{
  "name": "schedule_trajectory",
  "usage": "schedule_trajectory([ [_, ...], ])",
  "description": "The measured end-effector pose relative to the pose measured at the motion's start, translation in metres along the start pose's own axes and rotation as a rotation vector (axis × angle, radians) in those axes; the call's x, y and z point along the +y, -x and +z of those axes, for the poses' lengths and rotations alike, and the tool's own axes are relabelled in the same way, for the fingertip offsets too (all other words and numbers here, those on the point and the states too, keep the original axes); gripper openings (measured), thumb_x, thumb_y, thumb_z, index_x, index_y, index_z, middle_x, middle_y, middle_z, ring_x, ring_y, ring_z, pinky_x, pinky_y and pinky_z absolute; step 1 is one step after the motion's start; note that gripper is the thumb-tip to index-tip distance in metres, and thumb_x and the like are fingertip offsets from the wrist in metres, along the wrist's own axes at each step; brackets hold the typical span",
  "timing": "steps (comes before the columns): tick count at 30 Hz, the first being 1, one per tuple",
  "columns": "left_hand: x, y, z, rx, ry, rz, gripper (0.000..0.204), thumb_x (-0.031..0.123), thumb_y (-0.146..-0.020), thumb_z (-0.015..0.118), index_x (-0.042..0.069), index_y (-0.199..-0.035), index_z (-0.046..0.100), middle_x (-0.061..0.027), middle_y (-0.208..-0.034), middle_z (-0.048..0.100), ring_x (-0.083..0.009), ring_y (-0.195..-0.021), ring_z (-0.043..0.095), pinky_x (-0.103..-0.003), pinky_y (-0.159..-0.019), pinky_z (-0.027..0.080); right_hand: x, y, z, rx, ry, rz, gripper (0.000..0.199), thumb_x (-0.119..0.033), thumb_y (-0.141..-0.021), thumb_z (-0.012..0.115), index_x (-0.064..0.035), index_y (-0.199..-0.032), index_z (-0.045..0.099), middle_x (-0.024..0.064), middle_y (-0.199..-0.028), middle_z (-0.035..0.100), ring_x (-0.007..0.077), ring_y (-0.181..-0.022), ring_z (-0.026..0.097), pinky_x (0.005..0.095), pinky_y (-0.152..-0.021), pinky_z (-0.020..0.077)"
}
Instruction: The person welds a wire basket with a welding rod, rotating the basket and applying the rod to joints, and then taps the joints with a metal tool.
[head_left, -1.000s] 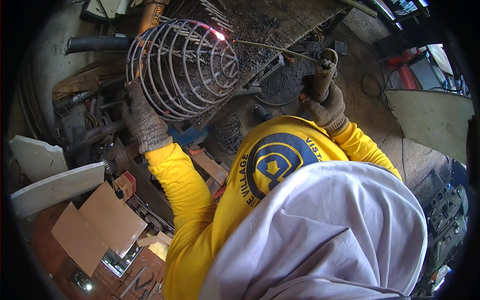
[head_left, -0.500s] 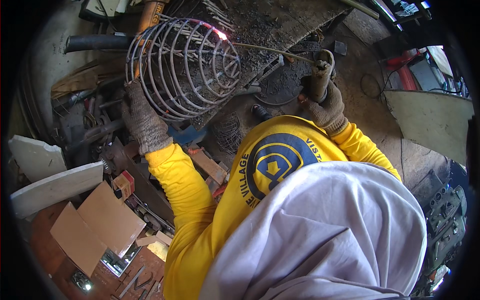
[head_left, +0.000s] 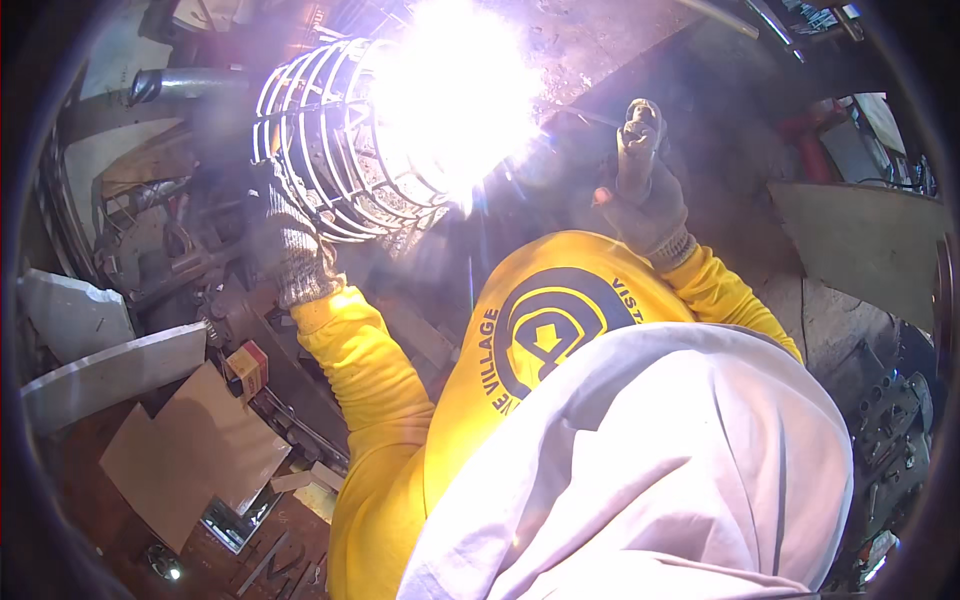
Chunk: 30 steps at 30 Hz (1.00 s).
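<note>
A rounded cage of bent metal rods (head_left: 325, 140) rests at the edge of the workbench (head_left: 640, 35). My left hand (head_left: 295, 240), in a knitted glove, grips the cage's near left rim. My right hand (head_left: 655, 210), gloved too, is closed around a welding electrode holder (head_left: 637, 150). From its head a thin electrode (head_left: 585, 115) runs left toward the cage. A blinding white welding arc (head_left: 455, 95) burns where they meet. Its glare hides the cage's right side and the electrode's tip.
A dark pipe (head_left: 195, 85) sticks out left of the cage. Pale boards (head_left: 115, 375) and opened cardboard (head_left: 195, 450) lie at the lower left, beside a small box (head_left: 248, 368). A large sheet panel (head_left: 860, 240) stands at the right. Loose tools lie at the far right.
Half a second ago only a small red-hot spot glowed on the cage's top edge; now a bright arc floods the scene. Both hands keep nearly the same places and grips.
</note>
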<state>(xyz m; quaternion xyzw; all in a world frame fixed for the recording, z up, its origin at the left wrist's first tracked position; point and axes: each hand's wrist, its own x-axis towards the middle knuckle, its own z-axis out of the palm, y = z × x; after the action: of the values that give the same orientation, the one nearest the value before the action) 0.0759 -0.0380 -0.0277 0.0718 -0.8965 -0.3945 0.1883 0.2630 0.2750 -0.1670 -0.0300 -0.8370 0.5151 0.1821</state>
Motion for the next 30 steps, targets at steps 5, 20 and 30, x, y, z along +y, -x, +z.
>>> schedule_trajectory([
  [5,-0.008,0.001,-0.003,-0.001,-0.193,0.291,0.047,0.037,-0.097,0.059,-0.003,-0.122,0.06,-0.0121,-0.114,0.066,-0.0195,-0.098,0.063,-0.031,-0.086,0.049,-0.013,-0.01,-0.003,0.026,0.069,-0.083,0.053,-0.012,-0.085,0.068,-0.0055,-0.134,0.05,0.0102,-0.11,0.062,0.0173,-0.08,0.064,0.0332,-0.071,0.0545],
  [20,0.013,0.003,0.01,-0.18,0.114,0.221,0.041,0.032,-0.099,0.056,-0.002,-0.119,0.062,-0.01,-0.111,0.067,-0.0174,-0.097,0.063,-0.029,-0.086,0.049,0.014,0.01,0.007,0.106,-0.736,0.278,0.036,-0.008,-0.089,0.066,-0.0002,-0.122,0.057,0.0101,-0.111,0.064,0.0194,-0.097,0.065,0.0324,-0.079,0.0547],
  [30,0.028,0.007,0.009,-0.267,0.548,-0.105,0.037,0.03,-0.1,0.054,-0.002,-0.117,0.064,-0.0086,-0.11,0.067,-0.016,-0.096,0.064,-0.028,-0.086,0.049,-0.013,0.0,-0.006,0.058,-0.255,0.305,0.042,-0.017,-0.079,0.074,0.0021,-0.115,0.062,0.0115,-0.104,0.069,0.0208,-0.094,0.068,0.0332,-0.083,0.0536],
])
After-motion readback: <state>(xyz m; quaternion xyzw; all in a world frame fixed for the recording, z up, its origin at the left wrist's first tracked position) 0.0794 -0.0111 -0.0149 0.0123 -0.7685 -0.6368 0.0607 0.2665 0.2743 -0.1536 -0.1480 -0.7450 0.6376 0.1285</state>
